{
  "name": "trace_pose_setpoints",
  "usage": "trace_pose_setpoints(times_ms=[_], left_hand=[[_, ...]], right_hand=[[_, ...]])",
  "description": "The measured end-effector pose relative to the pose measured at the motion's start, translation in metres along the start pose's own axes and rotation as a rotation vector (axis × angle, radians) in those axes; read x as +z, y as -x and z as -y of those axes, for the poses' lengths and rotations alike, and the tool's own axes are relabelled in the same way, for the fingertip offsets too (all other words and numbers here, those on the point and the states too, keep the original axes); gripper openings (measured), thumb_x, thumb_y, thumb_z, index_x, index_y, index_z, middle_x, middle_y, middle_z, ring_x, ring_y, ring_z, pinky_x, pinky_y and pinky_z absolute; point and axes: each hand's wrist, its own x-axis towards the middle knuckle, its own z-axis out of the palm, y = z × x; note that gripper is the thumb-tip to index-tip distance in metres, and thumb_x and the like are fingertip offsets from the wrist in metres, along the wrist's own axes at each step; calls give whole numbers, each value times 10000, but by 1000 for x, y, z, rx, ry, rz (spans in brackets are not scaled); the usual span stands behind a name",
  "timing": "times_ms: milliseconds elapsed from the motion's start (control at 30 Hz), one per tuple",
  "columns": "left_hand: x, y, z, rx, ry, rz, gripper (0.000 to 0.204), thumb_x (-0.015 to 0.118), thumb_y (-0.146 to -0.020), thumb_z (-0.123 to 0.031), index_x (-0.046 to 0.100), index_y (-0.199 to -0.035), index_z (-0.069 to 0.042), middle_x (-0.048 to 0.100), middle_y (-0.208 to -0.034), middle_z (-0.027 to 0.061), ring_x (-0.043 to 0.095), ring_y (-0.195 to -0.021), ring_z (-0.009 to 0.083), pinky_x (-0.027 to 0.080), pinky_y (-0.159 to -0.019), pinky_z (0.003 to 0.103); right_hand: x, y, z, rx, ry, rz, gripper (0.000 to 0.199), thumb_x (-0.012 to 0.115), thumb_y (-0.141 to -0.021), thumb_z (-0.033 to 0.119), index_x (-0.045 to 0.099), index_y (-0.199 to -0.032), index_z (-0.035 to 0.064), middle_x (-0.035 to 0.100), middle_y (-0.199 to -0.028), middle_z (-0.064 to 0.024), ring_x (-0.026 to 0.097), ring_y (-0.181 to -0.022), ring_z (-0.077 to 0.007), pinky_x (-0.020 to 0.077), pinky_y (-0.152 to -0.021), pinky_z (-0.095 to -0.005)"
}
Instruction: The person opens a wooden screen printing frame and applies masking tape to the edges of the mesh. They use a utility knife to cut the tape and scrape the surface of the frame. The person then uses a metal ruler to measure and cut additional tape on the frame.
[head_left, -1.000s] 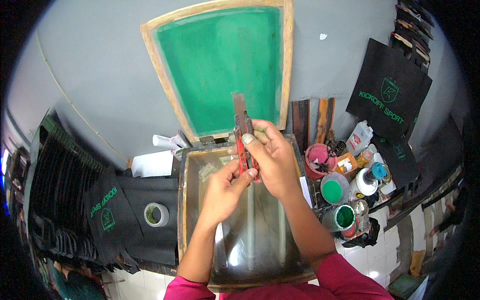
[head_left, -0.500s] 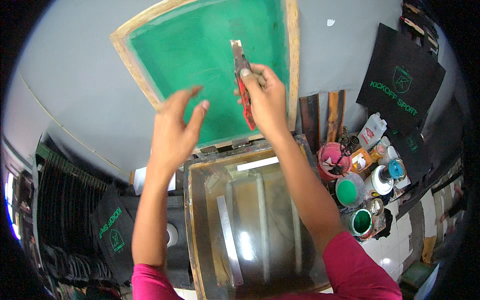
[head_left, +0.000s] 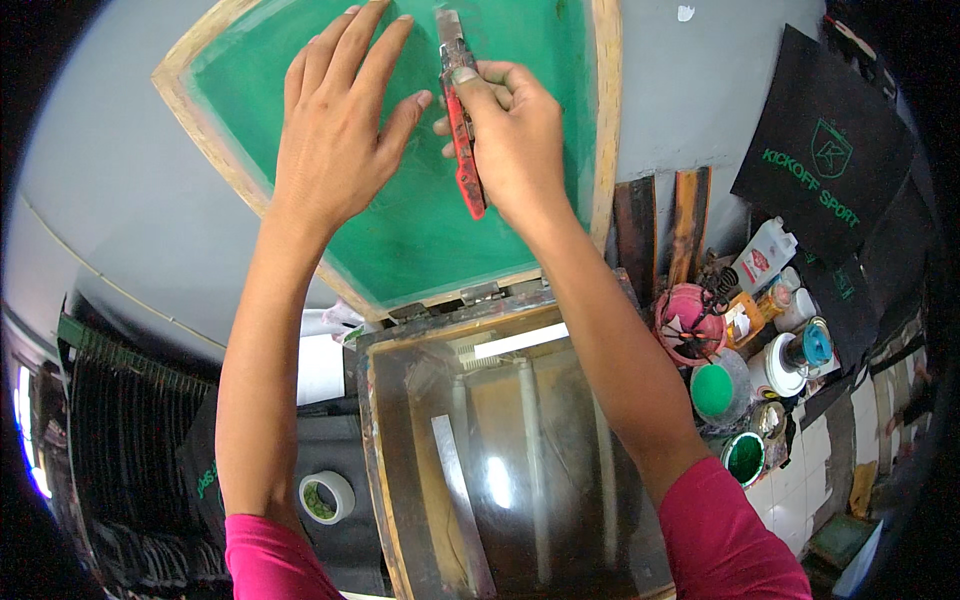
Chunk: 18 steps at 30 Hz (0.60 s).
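Observation:
A wood-framed silk-screen with green mesh (head_left: 420,235) stands tilted up at the far side, hinged to a glass-topped frame (head_left: 520,430) below it. My left hand (head_left: 335,130) is spread over the left part of the mesh, fingers extended; whether its palm touches the mesh I cannot tell. In my right hand (head_left: 515,135) is a red utility knife (head_left: 463,150), gripped with the thumb on top, its blade out and pointing up and away. The knife is in front of the mesh, right of my left hand.
Paint tubs, including an open dark-green one (head_left: 745,458), crowd the right side near a pink pot (head_left: 690,322) and a white jug (head_left: 765,252). Two squeegees (head_left: 688,225) lean on the wall. A tape roll (head_left: 326,497) lies at left, beside racked black sheets (head_left: 140,440).
My left hand has moved up and left, its fingers straightening across the mesh. The right hand and knife have shifted up and slightly left. The view has shifted too.

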Motion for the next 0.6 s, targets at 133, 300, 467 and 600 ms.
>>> trace_pose_setpoints(times_ms=[133, 300, 467, 600], left_hand=[[1, -1, 3, 8, -4, 5, 594, 660, -960, -355, 506, -1485, -125, 427, -1587, 95, 393, -1450, 333, 306, -1177, 488], [3, -1, 3, -2, -32, 21, 625, 664, -950, -399, 499, -1494, -138, 418, -1593, 95, 388, -1453, 330, 299, -1177, 493], [5, -3, 1, -22, -58, 43, 634, 646, -956, -435, 493, -1503, -154, 409, -1594, 104, 375, -1458, 332, 293, -1179, 493], [10, -5, 3, -28, -49, 51, 613, 617, -976, -435, 489, -1509, -162, 406, -1592, 117, 369, -1460, 335, 289, -1180, 493]], right_hand=[[3, -1, -4, 13, -22, -7, 293, 606, -997, 178, 588, -1116, -90, 690, -861, -125, 673, -643, -151, 550, -526, -292], [6, -5, -9, -8, -55, -22, 290, 614, -990, 176, 594, -1107, -88, 691, -855, -125, 671, -639, -152, 550, -517, -296], [7, -10, -16, -16, -50, -52, 284, 627, -977, 175, 609, -1073, -91, 699, -856, -135, 670, -636, -161, 550, -507, -302], [6, -15, -17, -13, -24, -62, 287, 628, -976, 180, 615, -1061, -94, 703, -862, -142, 669, -623, -171, 550, -503, -309]])
